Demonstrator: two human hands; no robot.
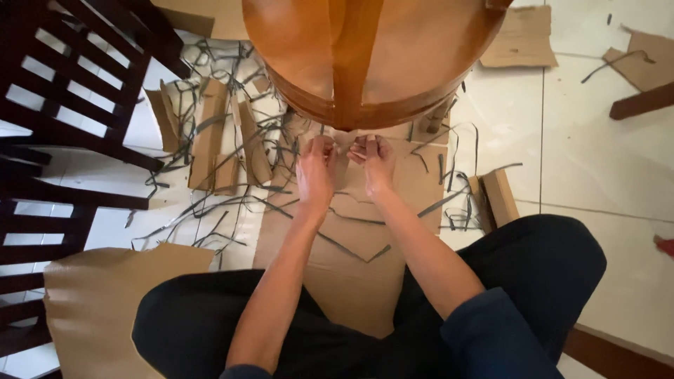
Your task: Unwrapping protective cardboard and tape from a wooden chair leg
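My left hand (315,168) and my right hand (373,163) are close together at the underside edge of a round orange-brown wooden piece (372,56). Both pinch a small pale brown piece of paper or cardboard (344,139) against the lower end of its central wooden rib. The fingers of each hand are curled closed on that piece. Under my forearms a large sheet of brown cardboard (354,274) lies on the white tiled floor. My legs in dark trousers are folded at the bottom of the view.
Dark plastic strapping strips (210,133) and folded cardboard pieces (210,140) litter the floor to the left. Dark wooden chairs (63,105) stand at far left. A brown-wrapped flat piece (98,302) lies bottom left. More cardboard scraps (519,38) lie upper right.
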